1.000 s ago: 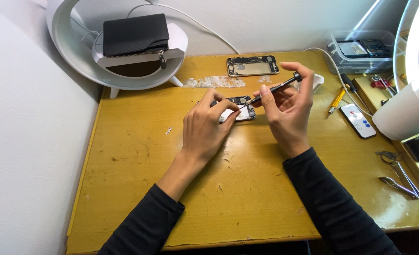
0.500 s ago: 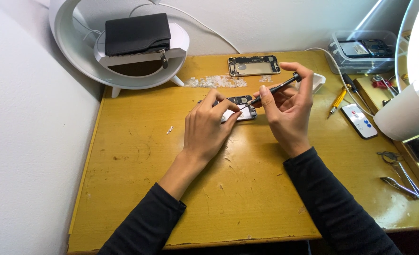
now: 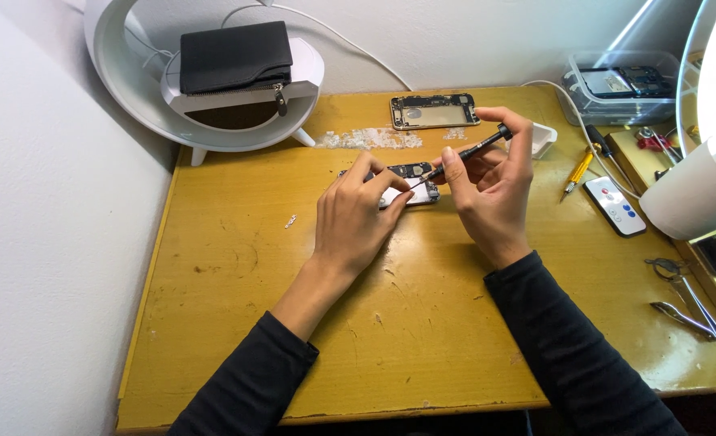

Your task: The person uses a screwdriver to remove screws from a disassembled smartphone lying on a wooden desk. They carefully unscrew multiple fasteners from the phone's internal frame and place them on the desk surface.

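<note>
Your hands at the opened phone on the yellow table (image 3: 213,323)

Your left hand (image 3: 356,220) pins the opened phone (image 3: 410,184) flat at table centre; at its 3 o'clock your right hand (image 3: 491,190) pinches a black screwdriver (image 3: 464,152), tip on the phone; a bare phone shell (image 3: 434,111) lies at 12

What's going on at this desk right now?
A person in dark sleeves is working on an opened phone lying on a yellow wooden table. The left hand steadies the phone, while the right hand holds a thin black screwdriver with its tip down on the phone's insides. A second phone shell lies farther back, and tweezers and a small remote sit to the right.
</note>
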